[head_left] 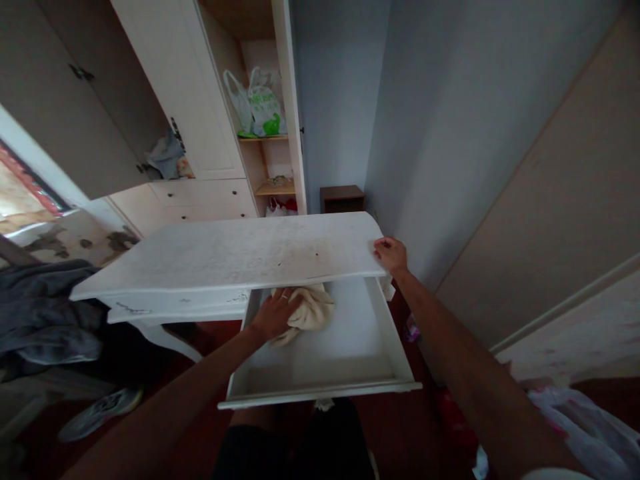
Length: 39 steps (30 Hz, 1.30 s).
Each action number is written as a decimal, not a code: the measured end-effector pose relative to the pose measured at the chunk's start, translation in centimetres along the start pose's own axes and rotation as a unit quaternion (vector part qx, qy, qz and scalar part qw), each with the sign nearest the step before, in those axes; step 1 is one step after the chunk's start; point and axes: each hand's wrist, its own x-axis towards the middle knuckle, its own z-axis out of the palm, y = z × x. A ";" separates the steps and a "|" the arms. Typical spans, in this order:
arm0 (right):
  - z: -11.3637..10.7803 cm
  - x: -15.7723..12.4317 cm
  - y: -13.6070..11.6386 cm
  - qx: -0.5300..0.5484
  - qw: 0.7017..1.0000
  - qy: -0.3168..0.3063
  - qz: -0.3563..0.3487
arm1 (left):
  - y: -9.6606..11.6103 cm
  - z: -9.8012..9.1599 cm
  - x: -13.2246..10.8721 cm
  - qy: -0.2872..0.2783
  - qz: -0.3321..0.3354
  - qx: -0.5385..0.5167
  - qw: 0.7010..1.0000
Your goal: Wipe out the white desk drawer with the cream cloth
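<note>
A white drawer (345, 383) is pulled out from under the white tabletop (240, 247), toward my legs. Inside it, at the left, lies a bunched cream cloth (316, 308). My left hand (277, 313), with a ring on one finger, is closed on this cloth and presses it near the drawer's back left. Part of the fingers is hidden in the folds. At the table's right end, my right hand (391, 253) rests against the edge, its fingers loosely curled and nothing visible in them. Dark smudges and small specks mark the tabletop.
Behind the table stands a white wardrobe (220, 150) with plastic bags (263, 107) on a shelf. A small brown cabinet (343, 193) sits in the far corner. Dark clothes (45, 313) and a shoe (103, 413) are at left; a plastic bag (595, 427) lies at lower right.
</note>
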 end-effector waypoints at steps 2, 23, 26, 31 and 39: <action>0.0 0.0 0.1 0.000 1.000 0.005 0.007 | -0.7 0.0 -0.2 -0.003 -0.029 0.022 0.999; -0.3 0.1 0.0 0.042 0.999 -0.012 0.018 | 1.6 0.3 -0.9 -0.039 -0.150 -0.022 0.988; -0.2 0.1 -0.2 0.030 0.999 -0.001 0.017 | 0.4 0.5 -0.3 -0.020 -0.094 0.021 0.995; -0.2 -0.2 -1.0 0.014 1.000 0.007 0.022 | -0.9 0.2 1.2 -0.019 -0.111 0.015 0.994; -0.3 -0.1 -0.9 0.019 1.000 0.013 0.021 | -0.5 -0.1 2.6 -0.029 -0.180 -0.047 0.982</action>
